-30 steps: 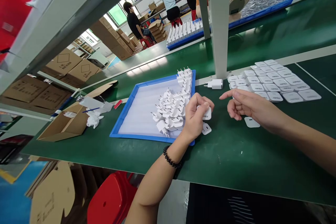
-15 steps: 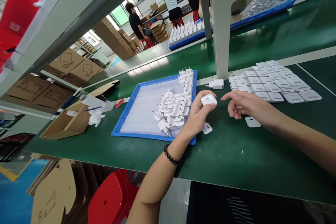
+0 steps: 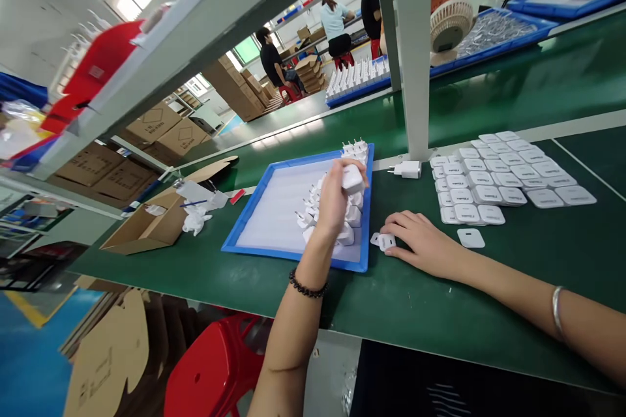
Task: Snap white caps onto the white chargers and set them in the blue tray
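Note:
My left hand [image 3: 337,195] is closed round a white charger [image 3: 353,179] above the right part of a blue-rimmed tray [image 3: 366,257]. White plug chargers [image 3: 355,214] stand in that tray. Beyond the tray's right edge, my right hand [image 3: 408,241] rests on the green table with fingertips on a small white piece [image 3: 386,242], beside another flat piece partly under it. A flat white square with a slot [image 3: 471,238] lies right of that hand. Stacked white squares [image 3: 482,178] cover the table farther right. One white charger [image 3: 407,169] lies on its side near the post.
A metal post [image 3: 415,78] rises behind the table's middle. An open cardboard box [image 3: 147,225] and crumpled white material [image 3: 195,218] are at the left. A fan [image 3: 450,23] and further trays stand behind. People sit in the background; a red stool [image 3: 210,365] is below.
My left hand has moved left over the tray with the white charger. My right hand has come down left onto the small white piece on the table. The camera view has shifted.

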Available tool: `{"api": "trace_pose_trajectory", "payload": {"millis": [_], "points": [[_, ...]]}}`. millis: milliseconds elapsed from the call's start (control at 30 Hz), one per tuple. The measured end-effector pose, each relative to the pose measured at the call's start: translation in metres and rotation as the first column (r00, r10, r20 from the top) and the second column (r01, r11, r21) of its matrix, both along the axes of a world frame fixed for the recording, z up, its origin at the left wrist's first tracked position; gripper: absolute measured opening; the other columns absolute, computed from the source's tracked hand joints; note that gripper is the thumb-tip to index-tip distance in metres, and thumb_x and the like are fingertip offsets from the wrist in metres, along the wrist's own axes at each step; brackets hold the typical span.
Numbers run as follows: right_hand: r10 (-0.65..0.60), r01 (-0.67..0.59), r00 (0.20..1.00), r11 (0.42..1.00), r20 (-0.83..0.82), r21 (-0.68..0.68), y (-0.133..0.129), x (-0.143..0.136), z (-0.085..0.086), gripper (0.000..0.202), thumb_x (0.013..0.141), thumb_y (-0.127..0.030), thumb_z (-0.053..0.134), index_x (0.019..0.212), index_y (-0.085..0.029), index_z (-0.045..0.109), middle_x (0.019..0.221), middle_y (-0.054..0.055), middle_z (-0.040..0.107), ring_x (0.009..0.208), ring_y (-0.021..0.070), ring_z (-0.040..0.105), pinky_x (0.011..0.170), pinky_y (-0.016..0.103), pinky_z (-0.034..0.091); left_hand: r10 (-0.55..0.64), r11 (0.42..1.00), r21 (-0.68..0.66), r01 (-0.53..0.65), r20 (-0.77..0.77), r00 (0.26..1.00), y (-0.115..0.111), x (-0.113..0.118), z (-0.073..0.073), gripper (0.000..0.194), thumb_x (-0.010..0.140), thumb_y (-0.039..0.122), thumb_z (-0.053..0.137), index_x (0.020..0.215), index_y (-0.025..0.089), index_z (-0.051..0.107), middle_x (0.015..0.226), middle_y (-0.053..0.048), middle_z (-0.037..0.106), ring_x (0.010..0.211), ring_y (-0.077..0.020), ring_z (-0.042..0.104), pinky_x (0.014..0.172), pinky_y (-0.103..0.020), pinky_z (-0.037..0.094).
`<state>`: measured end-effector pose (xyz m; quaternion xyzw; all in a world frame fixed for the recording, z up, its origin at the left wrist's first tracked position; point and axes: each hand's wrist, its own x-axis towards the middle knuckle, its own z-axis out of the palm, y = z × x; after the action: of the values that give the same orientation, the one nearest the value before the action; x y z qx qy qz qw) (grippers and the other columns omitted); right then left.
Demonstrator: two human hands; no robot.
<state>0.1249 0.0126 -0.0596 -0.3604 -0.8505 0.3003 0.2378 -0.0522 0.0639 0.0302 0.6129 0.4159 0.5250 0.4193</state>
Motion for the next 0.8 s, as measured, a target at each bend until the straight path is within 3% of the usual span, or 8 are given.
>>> {"api": "trace_pose_trajectory", "payload": {"millis": [100, 167, 200, 267, 333, 467, 633, 800], "points": [[-0.041, 0.039, 0.999, 0.997, -0.022, -0.072, 0.002, -0.004, 0.0, 0.011, 0.093, -0.032, 0.059, 0.098, -0.023, 0.063, 0.117, 0.01, 0.064, 0.113, 0.0302, 0.056, 0.095, 0.05, 0.042, 0.257, 0.958, -0.051, -0.282, -0.282, 0.925, 0.036, -0.033, 0.024, 0.057, 0.098, 0.067, 0.019, 0.1, 0.019, 0.048, 0.083, -0.007, 0.058, 0.075, -0.0176, 0.06, 0.069, -0.031, 0.049], [-0.055, 0.05, 0.997, 0.994, -0.053, -0.093, 0.002, -0.005, 0.0, 0.008, 0.091, -0.03, 0.059, 0.09, -0.023, 0.061, 0.114, 0.009, 0.064, 0.11, 0.0292, 0.056, 0.096, 0.05, 0.041, 0.261, 0.903, -0.088, -0.42, -0.665, 0.7, 0.061, -0.052, 0.035, 0.043, 0.1, 0.059, 0.035, 0.113, 0.019, 0.041, 0.095, -0.008, 0.059, 0.077, -0.016, 0.061, 0.07, -0.03, 0.05], [-0.06, 0.053, 0.996, 0.994, -0.068, -0.1, 0.003, -0.004, 0.0, 0.008, 0.091, -0.03, 0.058, 0.087, -0.023, 0.06, 0.111, 0.008, 0.064, 0.107, 0.0283, 0.056, 0.095, 0.05, 0.041, 0.215, 0.896, -0.115, -0.429, -0.732, 0.646, 0.073, -0.059, 0.039, 0.04, 0.097, 0.052, 0.049, 0.117, 0.018, 0.041, 0.101, -0.01, 0.059, 0.078, -0.0162, 0.062, 0.07, -0.03, 0.05], [-0.074, 0.062, 0.993, 0.991, -0.095, -0.121, 0.005, -0.003, 0.0, 0.013, 0.092, -0.031, 0.055, 0.082, -0.023, 0.056, 0.101, 0.007, 0.065, 0.098, 0.0257, 0.058, 0.091, 0.047, 0.044, 0.126, 0.89, -0.158, -0.427, -0.816, 0.564, 0.091, -0.066, 0.041, 0.046, 0.082, 0.032, 0.072, 0.115, 0.015, 0.045, 0.107, -0.013, 0.06, 0.08, -0.0179, 0.063, 0.071, -0.031, 0.05], [-0.091, 0.074, 0.989, 0.987, -0.118, -0.143, 0.008, -0.001, 0.001, 0.017, 0.092, -0.031, 0.052, 0.078, -0.022, 0.054, 0.09, 0.005, 0.064, 0.088, 0.0234, 0.059, 0.083, 0.042, 0.046, 0.037, 0.889, -0.191, -0.416, -0.877, 0.48, 0.105, -0.065, 0.038, 0.049, 0.066, 0.02, 0.08, 0.108, 0.014, 0.054, 0.108, -0.015, 0.063, 0.085, -0.0225, 0.066, 0.075, -0.034, 0.051], [-0.098, 0.073, 0.984, 0.983, -0.148, -0.17, 0.012, 0.002, 0.002, 0.017, 0.09, -0.03, 0.053, 0.076, -0.022, 0.052, 0.084, 0.004, 0.061, 0.08, 0.0211, 0.057, 0.073, 0.036, 0.046, -0.18, 0.892, -0.312, -0.326, -0.908, 0.378, 0.123, -0.056, 0.032, 0.042, 0.05, 0.014, 0.084, 0.087, 0.015, 0.066, 0.087, -0.008, 0.07, 0.088, -0.0293, 0.069, 0.084, -0.039, 0.051], [-0.103, 0.07, 0.98, 0.98, -0.169, -0.188, 0.015, 0.003, 0.001, 0.017, 0.088, -0.03, 0.055, 0.074, -0.022, 0.05, 0.079, 0.002, 0.058, 0.077, 0.0197, 0.054, 0.069, 0.033, 0.042, -0.347, 0.878, -0.44, -0.19, -0.857, 0.381, 0.133, -0.053, 0.04, 0.042, 0.053, 0.021, 0.084, 0.092, 0.017, 0.07, 0.082, -0.005, 0.074, 0.082, -0.0228, 0.072, 0.082, -0.034, 0.054], [-0.128, 0.088, 0.971, 0.977, -0.203, -0.196, 0.016, 0.003, 0.003, 0.015, 0.09, -0.029, 0.052, 0.076, -0.023, 0.05, 0.074, -0.001, 0.06, 0.07, 0.0179, 0.054, 0.064, 0.03, 0.039, -0.26, 0.939, -0.31, -0.147, -0.923, 0.282, 0.132, -0.04, 0.053, 0.023, 0.072, 0.028, 0.073, 0.089, 0.013, 0.067, 0.08, -0.009, 0.069, 0.08, -0.0255, 0.071, 0.076, -0.039, 0.054]]}}
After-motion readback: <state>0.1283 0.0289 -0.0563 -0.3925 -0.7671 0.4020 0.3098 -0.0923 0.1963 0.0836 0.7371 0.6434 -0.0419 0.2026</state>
